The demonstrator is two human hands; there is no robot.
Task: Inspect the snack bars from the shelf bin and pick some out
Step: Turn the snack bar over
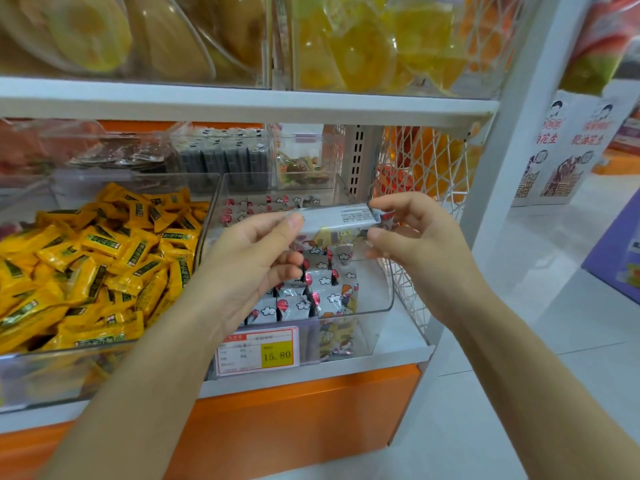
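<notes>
A grey snack bar (pixel 337 216) with small printed text is held level above a clear plastic shelf bin (pixel 377 296). My left hand (pixel 256 258) pinches its left end between thumb and fingers. My right hand (pixel 412 233) pinches its right end. Inside the bin lie several more grey bars (pixel 311 289) printed with red balloons and white clouds. The bar's underside is hidden.
Another clear bin to the left holds several yellow wrapped snacks (pixel 100 258). A price tag (pixel 258 351) reading 15.80 hangs on the bin's front. Dark packets (pixel 225 157) stand behind. A white wire basket (pixel 422 188) is on the right, and a white shelf board (pixel 242 102) runs above.
</notes>
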